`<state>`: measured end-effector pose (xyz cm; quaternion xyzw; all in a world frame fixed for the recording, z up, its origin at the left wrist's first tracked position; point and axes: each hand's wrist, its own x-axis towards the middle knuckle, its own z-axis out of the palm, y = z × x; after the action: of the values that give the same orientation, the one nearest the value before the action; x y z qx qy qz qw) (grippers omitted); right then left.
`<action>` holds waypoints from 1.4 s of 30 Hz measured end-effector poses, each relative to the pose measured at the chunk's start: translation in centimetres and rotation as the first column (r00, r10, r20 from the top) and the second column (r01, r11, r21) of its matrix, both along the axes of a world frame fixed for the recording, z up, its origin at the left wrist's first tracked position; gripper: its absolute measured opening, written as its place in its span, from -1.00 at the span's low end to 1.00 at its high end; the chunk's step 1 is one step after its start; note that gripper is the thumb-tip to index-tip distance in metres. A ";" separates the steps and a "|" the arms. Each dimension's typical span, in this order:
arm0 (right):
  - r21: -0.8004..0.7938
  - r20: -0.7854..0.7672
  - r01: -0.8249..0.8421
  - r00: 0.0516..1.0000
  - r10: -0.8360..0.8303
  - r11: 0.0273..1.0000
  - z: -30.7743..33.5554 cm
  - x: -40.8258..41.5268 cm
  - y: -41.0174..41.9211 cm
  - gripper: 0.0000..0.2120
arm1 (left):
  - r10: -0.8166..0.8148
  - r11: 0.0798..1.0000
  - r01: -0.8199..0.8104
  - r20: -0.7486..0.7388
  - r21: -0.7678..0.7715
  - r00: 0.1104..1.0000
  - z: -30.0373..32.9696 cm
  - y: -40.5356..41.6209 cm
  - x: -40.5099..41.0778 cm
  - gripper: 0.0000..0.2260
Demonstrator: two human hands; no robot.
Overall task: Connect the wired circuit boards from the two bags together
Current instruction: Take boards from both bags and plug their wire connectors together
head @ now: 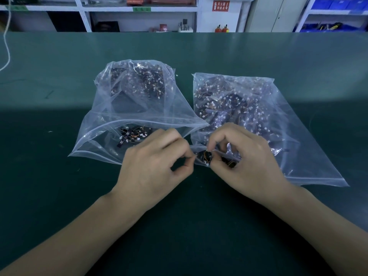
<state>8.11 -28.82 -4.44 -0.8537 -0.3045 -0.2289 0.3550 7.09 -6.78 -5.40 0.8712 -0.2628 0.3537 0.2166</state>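
Note:
Two clear zip bags lie side by side on the green table (59,196), both full of small black circuit boards with orange wires and white plugs. The left bag (119,100) gapes open toward me, with loose boards (130,136) near its mouth. The right bag (278,120) lies flat. Between their near corners, my left hand (155,166) and my right hand (245,162) meet with curled fingers. A small black board with orange wires and a white plug (204,157) sits between the fingertips; my right hand pinches it. My left fingertips pinch at its wire end, the exact contact being hidden.
A white cord (7,52) hangs down onto the table's far left. Behind the table's far edge stand white shelves (139,8) with tools and boxes, a red sign (220,5), and blue bins (338,26) at the right.

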 end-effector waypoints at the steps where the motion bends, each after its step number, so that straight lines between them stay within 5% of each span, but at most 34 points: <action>1: 0.004 -0.004 -0.007 1.000 0.007 1.000 0.0 0.0 0.0 -0.75 | 0.002 0.999 -0.003 0.019 0.043 1.000 -0.1 -0.1 0.0 -0.87; 9: -0.109 -0.043 -0.025 0.999 0.020 0.994 -0.5 0.1 0.5 -0.75 | 0.002 0.966 0.007 -0.036 0.258 0.999 -0.5 0.0 0.0 -0.89; 20: -0.197 -0.068 0.067 0.994 -0.082 0.978 -1.1 0.5 0.4 -0.65 | 0.045 0.999 -0.037 -0.231 0.037 0.972 0.4 0.9 -0.4 -0.89; 31: -0.272 -0.014 0.122 0.991 -0.131 0.955 -0.9 -0.1 1.0 -0.56 | 0.315 0.946 -0.284 -0.248 0.154 0.916 1.3 4.1 0.7 -0.81; 42: -0.138 -0.107 0.040 0.993 -0.055 0.990 -0.7 -0.6 0.7 -0.77 | 0.224 0.974 -0.215 -0.139 0.077 0.965 1.5 4.6 0.9 -0.89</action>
<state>7.56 -28.09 -5.17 -0.8942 -0.2789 -0.1684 0.3071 8.04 -2.22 -3.92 0.9248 -0.1586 0.3022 0.1682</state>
